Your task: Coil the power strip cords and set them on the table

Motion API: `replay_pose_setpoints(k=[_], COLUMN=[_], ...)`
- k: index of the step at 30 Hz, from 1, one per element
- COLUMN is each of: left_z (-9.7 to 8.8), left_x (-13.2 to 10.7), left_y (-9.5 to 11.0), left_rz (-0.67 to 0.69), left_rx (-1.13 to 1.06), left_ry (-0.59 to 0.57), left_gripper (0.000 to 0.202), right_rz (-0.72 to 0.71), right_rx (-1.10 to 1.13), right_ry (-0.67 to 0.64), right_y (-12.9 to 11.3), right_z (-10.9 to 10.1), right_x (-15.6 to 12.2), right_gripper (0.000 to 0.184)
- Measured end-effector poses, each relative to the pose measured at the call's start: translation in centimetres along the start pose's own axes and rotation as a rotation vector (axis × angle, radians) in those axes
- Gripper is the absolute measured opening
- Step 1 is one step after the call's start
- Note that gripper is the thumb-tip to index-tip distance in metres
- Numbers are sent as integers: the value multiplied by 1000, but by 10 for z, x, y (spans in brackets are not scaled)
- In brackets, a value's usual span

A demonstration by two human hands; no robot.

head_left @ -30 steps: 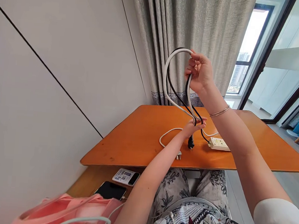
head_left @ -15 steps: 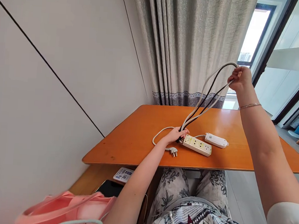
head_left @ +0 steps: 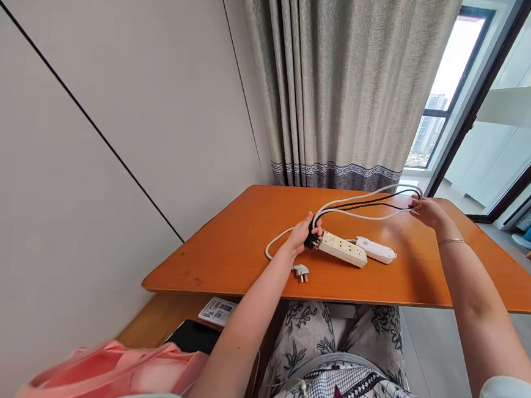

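Two power strips lie side by side on the orange table (head_left: 224, 251): a cream one (head_left: 343, 249) and a smaller white one (head_left: 376, 250). My left hand (head_left: 302, 231) is closed on the white and black cords and a black plug (head_left: 309, 239) at the cream strip's left end. Folded white and black cords (head_left: 366, 206) stretch from there to my right hand (head_left: 427, 210), which pinches their far loop low over the table. A white plug (head_left: 301, 272) lies loose near the front edge.
A grey curtain (head_left: 343, 88) hangs behind the table, with a window to its right. On a lower shelf at the left lie a phone (head_left: 194, 336) and a card (head_left: 217, 310). Pink fabric (head_left: 109, 370) is at the bottom left.
My right hand swung the looped cords from high above the table out to the right and down to the tabletop, stretching them flat. My left hand stayed by the strip's end.
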State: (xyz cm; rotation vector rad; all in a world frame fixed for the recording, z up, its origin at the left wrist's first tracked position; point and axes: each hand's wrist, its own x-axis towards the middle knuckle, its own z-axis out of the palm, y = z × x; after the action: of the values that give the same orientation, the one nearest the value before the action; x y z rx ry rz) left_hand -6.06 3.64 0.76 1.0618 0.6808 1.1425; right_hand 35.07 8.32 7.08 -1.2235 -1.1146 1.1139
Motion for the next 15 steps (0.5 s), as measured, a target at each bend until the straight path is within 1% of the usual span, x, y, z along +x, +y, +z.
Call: replay_pose_setpoints(k=[3, 6, 8, 10, 12, 15], left_z=[2, 2, 3, 4, 6, 9], left_x=[4, 8, 12, 14, 15, 14], left_y=[2, 2, 1, 1, 3, 6], left_rz=[19, 32, 32, 16, 2, 14], left_rx=[-108, -216, -287, -342, -374, -379], left_ry=[57, 127, 174, 214, 245, 257], left_gripper=[52, 46, 42, 40, 39, 38], right_rz=[80, 78, 32, -20, -90, -233], right_rx=[-50, -221, -326, -372, -365, -302], right_ry=[-18, -122, -170, -166, -122, -62], right_y=[32, 58, 72, 81, 85, 85], right_z=[-5, -8, -6, -1, 5, 11], right_x=[-20, -42, -57, -71, -83, -97], right_gripper=[29, 39, 48, 53, 52, 42])
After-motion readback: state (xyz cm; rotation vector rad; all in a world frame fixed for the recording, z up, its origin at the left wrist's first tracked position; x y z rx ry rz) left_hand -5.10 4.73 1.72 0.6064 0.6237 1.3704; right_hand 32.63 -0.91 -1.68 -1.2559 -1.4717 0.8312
